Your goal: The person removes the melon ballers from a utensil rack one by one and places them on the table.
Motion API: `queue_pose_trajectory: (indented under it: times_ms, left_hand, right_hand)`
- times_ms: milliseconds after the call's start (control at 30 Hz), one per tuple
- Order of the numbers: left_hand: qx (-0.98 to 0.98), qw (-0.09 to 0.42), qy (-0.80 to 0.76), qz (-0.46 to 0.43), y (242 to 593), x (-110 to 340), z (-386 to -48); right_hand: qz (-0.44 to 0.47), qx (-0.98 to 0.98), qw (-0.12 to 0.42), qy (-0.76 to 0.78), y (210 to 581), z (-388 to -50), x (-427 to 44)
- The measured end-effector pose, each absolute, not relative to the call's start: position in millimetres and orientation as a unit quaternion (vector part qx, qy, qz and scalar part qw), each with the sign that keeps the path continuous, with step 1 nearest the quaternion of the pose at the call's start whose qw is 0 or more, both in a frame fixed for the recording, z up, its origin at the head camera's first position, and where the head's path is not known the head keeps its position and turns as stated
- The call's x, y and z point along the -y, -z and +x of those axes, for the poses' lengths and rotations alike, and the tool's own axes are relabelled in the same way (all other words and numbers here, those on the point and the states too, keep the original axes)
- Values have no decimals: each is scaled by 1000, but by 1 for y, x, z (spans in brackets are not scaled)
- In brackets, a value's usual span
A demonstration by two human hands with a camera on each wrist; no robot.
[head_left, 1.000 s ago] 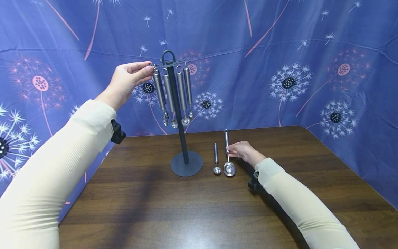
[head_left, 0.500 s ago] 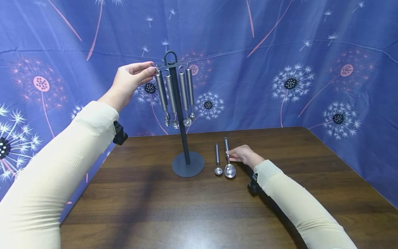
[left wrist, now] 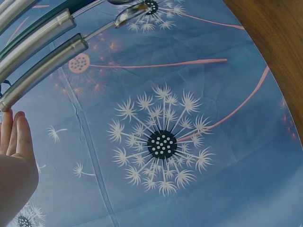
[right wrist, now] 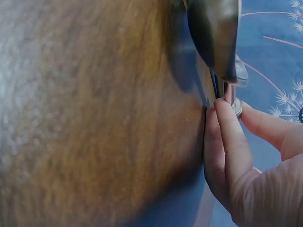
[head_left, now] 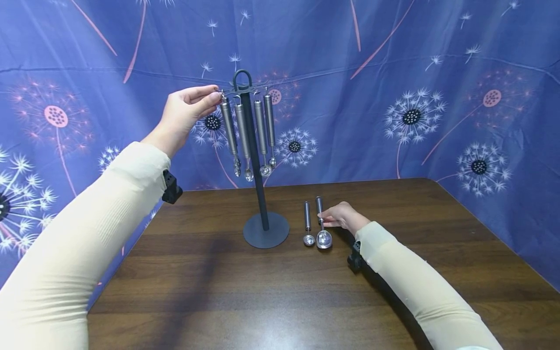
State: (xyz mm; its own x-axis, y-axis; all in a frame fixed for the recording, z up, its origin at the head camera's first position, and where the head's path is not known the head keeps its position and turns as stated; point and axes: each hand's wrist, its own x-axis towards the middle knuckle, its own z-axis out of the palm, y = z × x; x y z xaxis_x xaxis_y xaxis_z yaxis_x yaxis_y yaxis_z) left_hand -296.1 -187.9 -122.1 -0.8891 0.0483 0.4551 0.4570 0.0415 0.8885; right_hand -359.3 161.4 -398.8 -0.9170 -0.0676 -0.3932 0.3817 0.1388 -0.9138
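A dark metal rack (head_left: 259,194) stands on the table with several small steel scoops (head_left: 242,131) hanging from its hooks. My left hand (head_left: 183,109) is raised at its left side, thumb and forefinger pinching the top of the leftmost hanging scoop (head_left: 229,124); in the left wrist view the fingertips meet that handle's end (left wrist: 7,101). Low on the right, my right hand (head_left: 343,216) grips a larger steel scoop (head_left: 324,239) near the lower handle, its bowl toward me. In the right wrist view that bowl (right wrist: 215,38) shows beyond the fingers. A small scoop (head_left: 308,240) lies just left of it.
The brown wooden table (head_left: 245,301) ends at a blue dandelion-print cloth (head_left: 341,131) hanging behind. The rack's round base (head_left: 266,238) sits left of the two scoops on the table.
The larger scoop's handle end has come toward me and looks shorter, while its bowl barely shifts; my right hand sits closer to its neck. My left hand stays at the rack. The head view shifts slightly.
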Motion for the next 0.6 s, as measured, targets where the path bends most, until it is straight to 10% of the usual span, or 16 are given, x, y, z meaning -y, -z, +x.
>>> queue_pose_trajectory:
  times_ms: [600]
  left_hand:
    - [717, 165, 652, -183, 124, 190, -299]
  right_hand:
    - [112, -750, 188, 625, 395, -365, -158]
